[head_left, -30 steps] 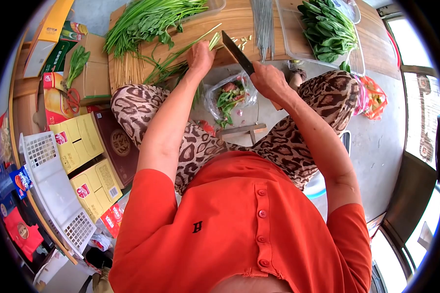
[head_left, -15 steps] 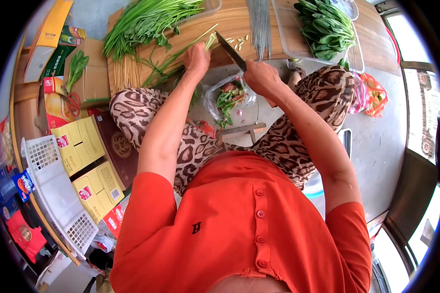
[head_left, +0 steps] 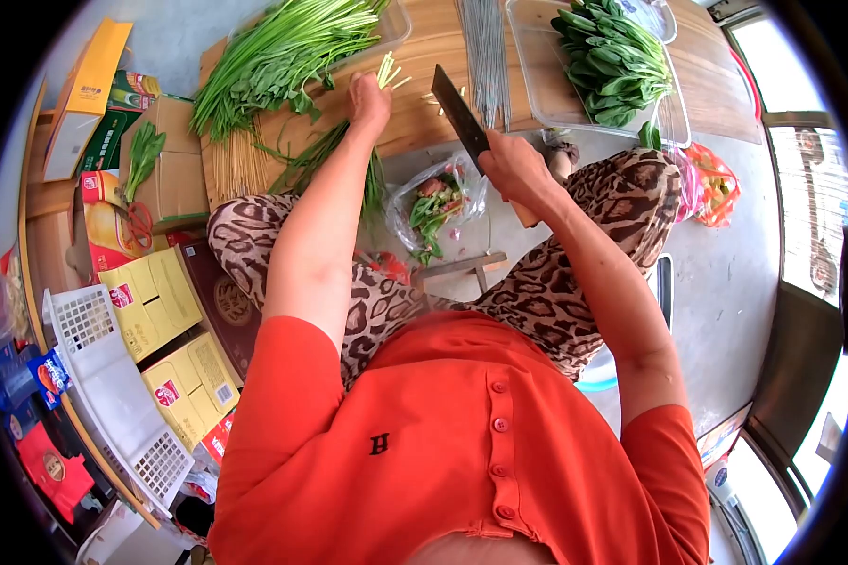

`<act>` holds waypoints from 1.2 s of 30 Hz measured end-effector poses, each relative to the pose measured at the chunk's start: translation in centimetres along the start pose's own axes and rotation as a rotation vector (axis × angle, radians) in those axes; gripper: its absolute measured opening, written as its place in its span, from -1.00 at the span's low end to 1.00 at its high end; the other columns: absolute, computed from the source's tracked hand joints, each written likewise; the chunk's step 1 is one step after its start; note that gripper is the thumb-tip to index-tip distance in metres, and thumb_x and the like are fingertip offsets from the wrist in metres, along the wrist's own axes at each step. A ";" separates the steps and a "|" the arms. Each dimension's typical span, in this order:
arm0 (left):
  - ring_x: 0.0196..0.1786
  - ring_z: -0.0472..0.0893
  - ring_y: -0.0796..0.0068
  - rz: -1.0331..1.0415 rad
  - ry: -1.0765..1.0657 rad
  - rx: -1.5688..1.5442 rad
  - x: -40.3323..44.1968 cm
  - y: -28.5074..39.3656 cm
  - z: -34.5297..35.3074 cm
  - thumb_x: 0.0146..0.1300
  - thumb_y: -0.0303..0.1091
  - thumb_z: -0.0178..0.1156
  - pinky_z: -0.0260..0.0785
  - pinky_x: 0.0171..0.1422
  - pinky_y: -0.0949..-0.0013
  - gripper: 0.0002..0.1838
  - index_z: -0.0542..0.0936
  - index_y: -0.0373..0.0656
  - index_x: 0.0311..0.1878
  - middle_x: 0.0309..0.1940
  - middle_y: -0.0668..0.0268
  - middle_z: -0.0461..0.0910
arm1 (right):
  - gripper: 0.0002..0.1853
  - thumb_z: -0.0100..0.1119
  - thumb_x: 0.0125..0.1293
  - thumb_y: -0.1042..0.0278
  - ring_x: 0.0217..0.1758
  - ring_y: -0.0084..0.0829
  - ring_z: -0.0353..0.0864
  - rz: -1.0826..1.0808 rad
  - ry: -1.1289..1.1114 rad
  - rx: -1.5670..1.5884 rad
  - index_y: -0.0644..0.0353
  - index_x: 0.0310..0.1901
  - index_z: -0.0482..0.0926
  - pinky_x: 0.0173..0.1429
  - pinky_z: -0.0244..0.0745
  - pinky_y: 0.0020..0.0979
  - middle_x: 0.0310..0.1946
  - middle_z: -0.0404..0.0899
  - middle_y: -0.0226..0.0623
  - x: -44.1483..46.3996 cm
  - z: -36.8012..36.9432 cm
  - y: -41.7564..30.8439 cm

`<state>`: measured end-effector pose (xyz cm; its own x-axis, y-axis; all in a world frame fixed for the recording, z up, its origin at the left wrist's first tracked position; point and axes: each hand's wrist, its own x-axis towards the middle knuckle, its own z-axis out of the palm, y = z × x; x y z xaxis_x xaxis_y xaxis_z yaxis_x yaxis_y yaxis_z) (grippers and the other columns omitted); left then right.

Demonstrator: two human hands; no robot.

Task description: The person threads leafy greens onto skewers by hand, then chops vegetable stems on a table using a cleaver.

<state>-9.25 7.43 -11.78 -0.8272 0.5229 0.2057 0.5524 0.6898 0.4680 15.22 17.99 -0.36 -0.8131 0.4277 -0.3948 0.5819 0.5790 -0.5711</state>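
Note:
My left hand (head_left: 369, 104) is closed round a bunch of green stems (head_left: 387, 72); their pale cut ends stick out past the fingers, and long green lengths (head_left: 322, 158) trail back over the table edge. My right hand (head_left: 515, 168) grips a kitchen knife (head_left: 459, 113) with a broad dark blade and wooden handle. The blade points up and away, apart from the stems. Behind it, short cut stem pieces (head_left: 435, 100) lie on the wooden table (head_left: 424, 38), partly hidden by the blade.
Leafy greens (head_left: 273, 56) are piled at the table's left; more fill a clear tray (head_left: 530, 85) at right. Thin wires (head_left: 483, 61) and wooden sticks (head_left: 236, 168) lie on the table. A plastic bag of scraps (head_left: 433, 200) sits between my knees. Boxes (head_left: 151, 292) stand at left.
The knife has moved away from the stems, to the right. My left hand has shifted slightly left and up with the bunch. The view has shifted a little.

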 end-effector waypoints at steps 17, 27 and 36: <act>-0.24 0.63 -0.03 -0.237 -0.173 -0.084 -4.6 0.1 -3.4 -0.04 -0.19 0.41 0.45 -0.16 0.05 -0.70 0.67 -0.20 -0.31 -0.38 0.00 0.64 | -0.74 -0.06 0.22 0.34 -0.20 0.17 0.59 -0.120 -0.016 -0.208 0.30 -0.15 0.49 -0.05 0.47 0.03 -0.35 0.60 0.18 -0.1 1.8 -1.6; -0.19 0.64 -0.01 -0.255 -0.190 -0.054 -4.7 0.5 -3.7 0.00 -0.19 0.40 0.47 -0.12 0.06 -0.74 0.68 -0.15 -0.30 -0.35 0.02 0.65 | -0.75 -0.08 0.24 0.36 -0.18 0.12 0.62 -0.110 -0.017 -0.252 0.31 -0.15 0.50 -0.06 0.49 -0.02 -0.33 0.62 0.15 0.4 2.0 -2.6; -0.19 0.62 -0.06 -0.202 -0.174 -0.040 -5.1 1.0 -4.2 0.05 -0.23 0.35 0.46 -0.13 0.04 -0.78 0.67 -0.18 -0.32 -0.35 -0.01 0.64 | -0.74 0.00 0.24 0.32 -0.16 0.07 0.63 -0.111 -0.030 -0.301 0.31 -0.13 0.52 -0.05 0.50 -0.06 -0.30 0.63 0.12 0.4 1.8 -3.6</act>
<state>-4.89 3.36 -8.77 -0.8881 0.4575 -0.0447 0.3708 0.7705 0.5186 12.78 14.81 0.24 -0.8695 0.3324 -0.3655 0.4644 0.8022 -0.3752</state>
